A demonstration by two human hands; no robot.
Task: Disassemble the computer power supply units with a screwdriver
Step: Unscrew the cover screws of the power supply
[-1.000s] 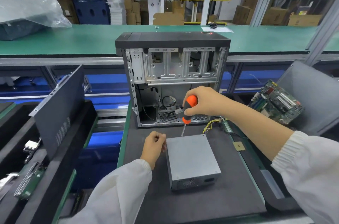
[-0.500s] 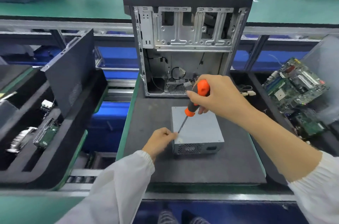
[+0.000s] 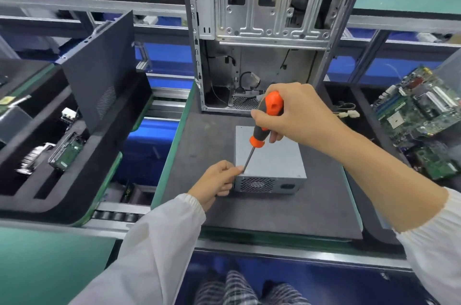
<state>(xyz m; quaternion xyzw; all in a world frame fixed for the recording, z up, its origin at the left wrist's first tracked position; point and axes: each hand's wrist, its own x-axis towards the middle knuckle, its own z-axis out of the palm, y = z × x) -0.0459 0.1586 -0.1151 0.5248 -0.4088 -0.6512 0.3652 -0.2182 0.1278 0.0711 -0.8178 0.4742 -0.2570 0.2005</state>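
A grey metal power supply unit (image 3: 270, 158) lies flat on a dark mat (image 3: 199, 150), its vented face with fan grille and socket turned toward me. My right hand (image 3: 296, 115) grips an orange and black screwdriver (image 3: 264, 122), held tilted, with its tip at the unit's near left top corner. My left hand (image 3: 217, 178) holds that same corner, fingers pinched against the unit's left edge right by the tip.
An empty open computer case (image 3: 269, 17) stands upright behind the unit. Green circuit boards (image 3: 421, 110) lie in a tray on the right. On the left, a black foam tray (image 3: 74, 167) holds a case side panel (image 3: 99, 67) and drives. White connectors (image 3: 349, 113) lie by the case.
The view has tilted down and closer. My right hand brought the screwdriver tip from the unit's far edge to its near left corner, and my left hand closed on that corner.
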